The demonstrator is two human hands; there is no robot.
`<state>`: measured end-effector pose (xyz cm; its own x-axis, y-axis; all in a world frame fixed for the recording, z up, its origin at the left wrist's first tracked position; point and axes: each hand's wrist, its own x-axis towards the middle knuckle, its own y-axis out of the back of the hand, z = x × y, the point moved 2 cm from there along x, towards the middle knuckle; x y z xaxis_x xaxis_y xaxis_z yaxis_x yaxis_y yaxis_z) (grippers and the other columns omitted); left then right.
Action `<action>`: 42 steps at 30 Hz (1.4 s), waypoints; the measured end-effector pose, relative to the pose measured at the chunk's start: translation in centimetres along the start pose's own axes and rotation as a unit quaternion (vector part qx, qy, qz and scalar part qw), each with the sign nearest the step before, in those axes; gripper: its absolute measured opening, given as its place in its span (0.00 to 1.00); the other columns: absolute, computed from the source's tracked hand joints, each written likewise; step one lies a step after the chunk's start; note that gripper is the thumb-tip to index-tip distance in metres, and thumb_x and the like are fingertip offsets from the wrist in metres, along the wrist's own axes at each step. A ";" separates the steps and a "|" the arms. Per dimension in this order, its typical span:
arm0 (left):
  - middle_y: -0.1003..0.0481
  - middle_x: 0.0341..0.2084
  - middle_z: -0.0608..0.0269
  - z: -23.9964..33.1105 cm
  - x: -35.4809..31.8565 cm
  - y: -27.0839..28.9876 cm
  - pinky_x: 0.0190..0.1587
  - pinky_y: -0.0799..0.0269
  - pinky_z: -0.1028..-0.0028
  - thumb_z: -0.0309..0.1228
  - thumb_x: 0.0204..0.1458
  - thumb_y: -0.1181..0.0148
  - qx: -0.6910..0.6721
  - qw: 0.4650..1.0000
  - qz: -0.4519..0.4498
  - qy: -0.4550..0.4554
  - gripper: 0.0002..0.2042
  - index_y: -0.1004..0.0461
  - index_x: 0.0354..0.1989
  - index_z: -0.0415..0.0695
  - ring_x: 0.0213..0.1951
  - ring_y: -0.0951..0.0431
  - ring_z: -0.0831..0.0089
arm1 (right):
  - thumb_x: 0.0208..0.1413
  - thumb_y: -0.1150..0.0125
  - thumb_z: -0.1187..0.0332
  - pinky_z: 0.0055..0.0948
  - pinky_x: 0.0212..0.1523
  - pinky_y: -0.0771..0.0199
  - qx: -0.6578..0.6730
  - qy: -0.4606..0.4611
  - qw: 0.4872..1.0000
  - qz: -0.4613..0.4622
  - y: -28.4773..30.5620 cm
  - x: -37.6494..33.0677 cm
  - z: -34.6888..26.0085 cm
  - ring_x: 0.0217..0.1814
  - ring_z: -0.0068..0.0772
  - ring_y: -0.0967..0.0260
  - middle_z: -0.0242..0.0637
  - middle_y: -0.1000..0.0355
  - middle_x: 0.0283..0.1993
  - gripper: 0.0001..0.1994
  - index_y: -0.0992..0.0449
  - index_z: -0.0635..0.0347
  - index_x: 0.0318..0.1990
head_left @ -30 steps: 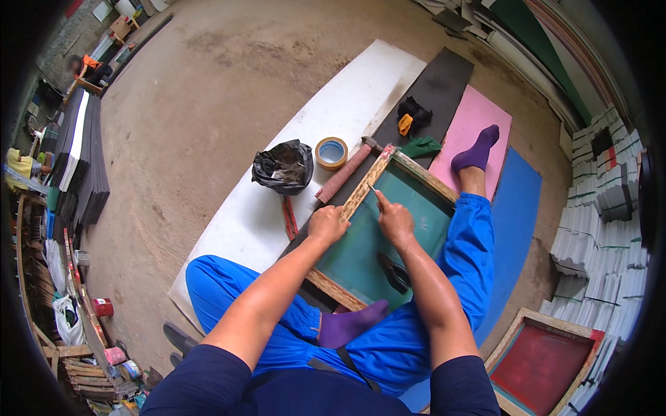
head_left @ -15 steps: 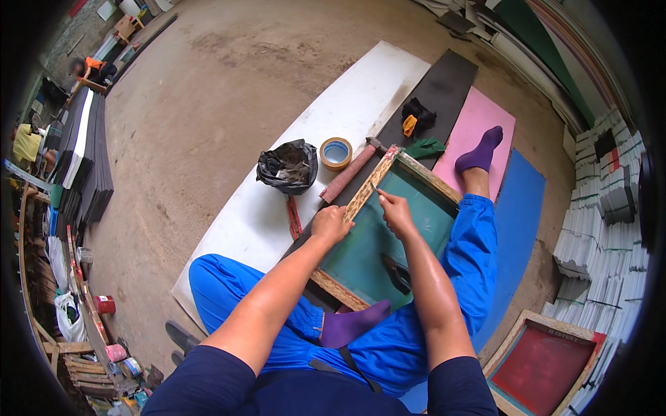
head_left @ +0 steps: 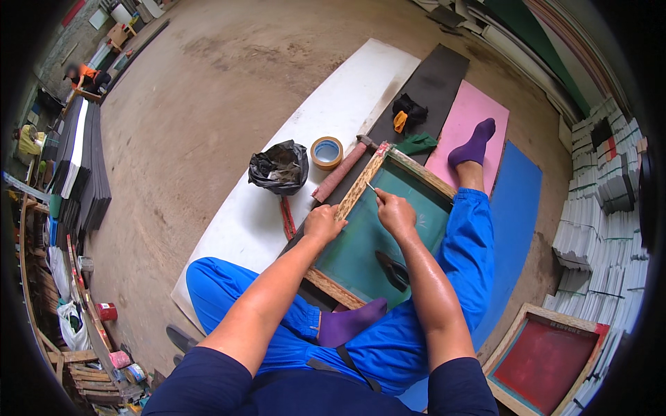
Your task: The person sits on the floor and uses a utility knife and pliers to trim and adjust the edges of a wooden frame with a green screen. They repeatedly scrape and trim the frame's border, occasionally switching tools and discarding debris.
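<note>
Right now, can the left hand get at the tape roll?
Probably yes: the left hand must leave the wooden frame and cross the red-wrapped handle, but nothing covers the tape roll.

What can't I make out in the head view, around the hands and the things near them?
All in the head view:
- Grip end of the thin tool: hidden inside the right hand.
- Lower right corner of the green-meshed frame: covered by the right forearm and blue trouser leg.
- Bottom corner of the red-meshed frame: cut off by the picture's lower edge.
- Contents of the black bag: too small to identify.
</note>
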<state>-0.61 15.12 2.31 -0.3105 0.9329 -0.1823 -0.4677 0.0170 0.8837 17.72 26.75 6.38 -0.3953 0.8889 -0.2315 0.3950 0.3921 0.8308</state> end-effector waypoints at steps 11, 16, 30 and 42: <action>0.20 0.38 0.49 0.1 0.1 -0.1 0.50 0.22 0.56 0.44 0.49 0.28 -0.008 1.000 0.009 -0.020 0.20 0.19 0.43 0.42 0.44 0.18 0.51 | 0.65 0.49 0.63 0.52 0.48 0.20 -0.116 -0.008 0.993 -0.022 -0.8 0.1 -2.3 0.48 0.54 0.20 0.49 0.19 0.47 0.19 0.22 0.42 0.61; 0.20 0.38 0.50 0.6 0.5 -0.3 0.50 0.22 0.56 0.42 0.49 0.28 -0.007 1.000 0.001 -0.019 0.19 0.19 0.42 0.41 0.44 0.18 0.51 | 0.67 0.47 0.60 0.52 0.49 0.22 0.098 -0.013 0.995 0.011 -3.4 1.0 2.2 0.49 0.56 0.20 0.48 0.19 0.48 0.19 0.24 0.43 0.64; 0.19 0.39 0.49 -0.2 0.2 -0.1 0.51 0.22 0.57 0.43 0.48 0.27 -0.015 1.000 0.005 -0.013 0.21 0.19 0.47 0.43 0.45 0.18 0.52 | 0.68 0.44 0.56 0.34 0.24 0.30 0.186 0.080 0.975 0.085 -7.0 2.4 5.0 0.24 0.36 0.28 0.41 0.23 0.30 0.19 0.24 0.37 0.65; 0.19 0.39 0.49 0.5 0.3 0.0 0.51 0.22 0.57 0.44 0.49 0.27 -0.005 1.000 -0.008 -0.005 0.22 0.19 0.49 0.45 0.45 0.17 0.51 | 0.67 0.42 0.55 0.36 0.22 0.34 0.360 -0.125 0.919 -0.105 -3.8 2.8 4.5 0.22 0.35 0.31 0.38 0.24 0.30 0.18 0.23 0.37 0.63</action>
<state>-0.29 15.55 2.42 -0.2950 0.9360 -0.1922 -0.4811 0.0283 0.8762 18.81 28.86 0.30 -0.3578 0.7673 -0.5322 0.8135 0.5360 0.2258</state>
